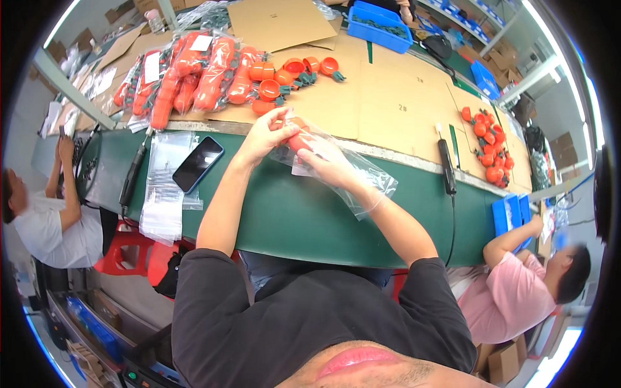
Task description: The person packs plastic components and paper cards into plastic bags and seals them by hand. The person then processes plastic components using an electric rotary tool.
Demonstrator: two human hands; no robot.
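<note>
Near the table's front edge, my left hand pinches an orange-red rounded cup-like part between thumb and fingers. My right hand closes on the same part from the other side. A clear plastic bag lies around the part and over my right hand and wrist; whether that hand is inside the bag, I cannot tell. Just beyond my hands sit several loose orange cups with dark green fittings. Filled clear bags of these orange parts are heaped to their left.
Flat empty bags and a phone lie left of my arm. Corded electric screwdrivers rest at left and right. More orange parts lie far right. A blue bin stands at the back. Co-workers sit on both sides.
</note>
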